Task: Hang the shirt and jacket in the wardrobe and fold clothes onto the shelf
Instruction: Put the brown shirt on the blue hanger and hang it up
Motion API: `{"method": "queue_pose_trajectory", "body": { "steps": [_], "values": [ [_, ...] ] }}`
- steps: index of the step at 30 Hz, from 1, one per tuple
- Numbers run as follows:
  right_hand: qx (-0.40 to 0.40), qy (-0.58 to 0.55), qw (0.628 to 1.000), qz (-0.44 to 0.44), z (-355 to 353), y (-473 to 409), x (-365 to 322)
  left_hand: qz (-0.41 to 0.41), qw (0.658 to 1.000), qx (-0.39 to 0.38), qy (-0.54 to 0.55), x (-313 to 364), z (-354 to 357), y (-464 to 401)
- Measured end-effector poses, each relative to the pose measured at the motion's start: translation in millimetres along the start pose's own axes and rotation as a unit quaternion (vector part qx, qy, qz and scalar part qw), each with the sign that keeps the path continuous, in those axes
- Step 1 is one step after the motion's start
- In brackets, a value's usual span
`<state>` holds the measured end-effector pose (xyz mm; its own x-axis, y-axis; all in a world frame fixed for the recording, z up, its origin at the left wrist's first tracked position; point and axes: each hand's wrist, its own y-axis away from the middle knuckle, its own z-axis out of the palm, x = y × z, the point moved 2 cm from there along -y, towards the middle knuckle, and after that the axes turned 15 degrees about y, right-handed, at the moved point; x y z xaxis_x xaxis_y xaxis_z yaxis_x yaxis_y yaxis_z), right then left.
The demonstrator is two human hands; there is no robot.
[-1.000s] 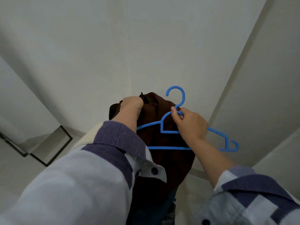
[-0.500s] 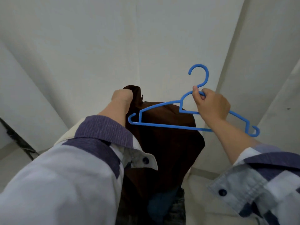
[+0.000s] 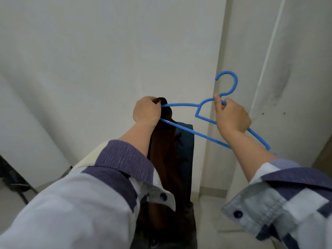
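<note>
Garment-to-hanger step in hand, judged from the layout: threading a blue plastic hanger (image 3: 197, 121) into a dark brown garment (image 3: 167, 159) held up before a white wall (image 3: 89, 60).

Left hand (image 3: 146, 110), farthest left, clamped on the bunched top edge of the brown garment, fingers curled over the fabric; left tip of the hanger meeting this hand right at the knuckles, seemingly entering the cloth there, though whether already inside a shoulder or merely pressed against it cannot be told. Below that hand, garment hanging straight down, long and narrow, with a dark blue fabric panel (image 3: 185, 141) just beside it on the right, possibly lining or a second piece; not clear which. Shirt or jacket: not certain.

Right of the left hand, hanger running tilted, left end up near the garment, right end dropping away past the right wrist. Right hand (image 3: 231, 117) closed around the hanger's neck just under the hook, thumb and fingers pinching the plastic, hook standing free above.

No wardrobe rail or shelf in view.

Next move, as a judgement: pushing the hanger's left arm further into the shoulder while spreading the collar with the left hand, then working the right arm into the other shoulder. Likely snag: fabric bunched too tightly for the tip to pass.
</note>
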<state>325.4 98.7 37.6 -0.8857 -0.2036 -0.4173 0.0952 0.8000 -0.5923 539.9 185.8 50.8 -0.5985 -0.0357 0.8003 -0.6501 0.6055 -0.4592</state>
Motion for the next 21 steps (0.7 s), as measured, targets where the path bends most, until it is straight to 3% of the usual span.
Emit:
{"method": "queue_pose_trajectory", "body": {
  "steps": [4, 9, 12, 16, 19, 21],
  "values": [
    [-0.029, -0.002, 0.999, -0.019, -14.5, 14.5, 11.4, 0.046, 0.998, -0.032, 0.028, 43.1, 26.6, 32.0],
    [-0.133, -0.086, 0.987, -0.029, -14.5, 30.3, 21.4, 0.083, 0.979, -0.11, 0.147, 97.4, 65.7, 76.8],
    [-0.133, -0.131, 0.982, -0.006, -47.7, 21.5, 68.0, 0.106, 0.968, -0.126, 0.188, 135.3, 86.6, 125.4],
    [-0.066, -0.168, 0.984, -0.015, -82.2, 8.7, 105.7, 0.176, 0.969, -0.134, 0.111, 139.5, 86.6, 151.2],
    [-0.04, -0.19, 0.98, -0.029, -102.3, 7.9, 136.4, 0.253, 0.967, -0.025, 0.001, 143.0, 88.5, 158.0],
    [-0.039, -0.193, 0.979, -0.046, -113.0, 10.0, 152.2, 0.254, 0.963, 0.025, -0.088, 140.5, 88.0, 151.7]
  ]
}}
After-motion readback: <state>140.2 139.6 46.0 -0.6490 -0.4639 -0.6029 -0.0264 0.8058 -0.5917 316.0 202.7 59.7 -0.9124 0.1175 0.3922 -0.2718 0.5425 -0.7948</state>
